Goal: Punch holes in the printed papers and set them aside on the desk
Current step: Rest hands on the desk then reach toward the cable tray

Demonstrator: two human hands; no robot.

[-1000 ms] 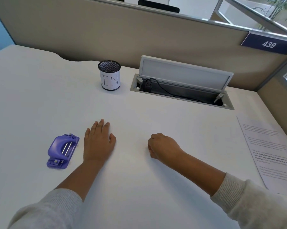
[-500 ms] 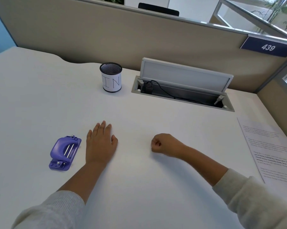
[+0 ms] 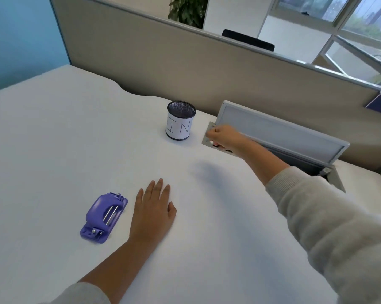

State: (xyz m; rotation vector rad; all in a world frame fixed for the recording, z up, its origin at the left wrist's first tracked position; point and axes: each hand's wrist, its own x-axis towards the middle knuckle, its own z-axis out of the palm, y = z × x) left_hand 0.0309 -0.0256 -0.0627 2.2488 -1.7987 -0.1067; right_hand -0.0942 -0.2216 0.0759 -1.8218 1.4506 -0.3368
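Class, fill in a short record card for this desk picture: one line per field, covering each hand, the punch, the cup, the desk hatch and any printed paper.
left hand: flat on the white desk, palm down, holding nothing
right hand: closed, reaching to the left end of the desk hatch; whether it grips anything cannot be told
hole punch: purple, on the desk just left of the left hand, not touched
mesh cup: upright, label reads IN, left of the hatch
hatch lid: raised
printed paper: none in view
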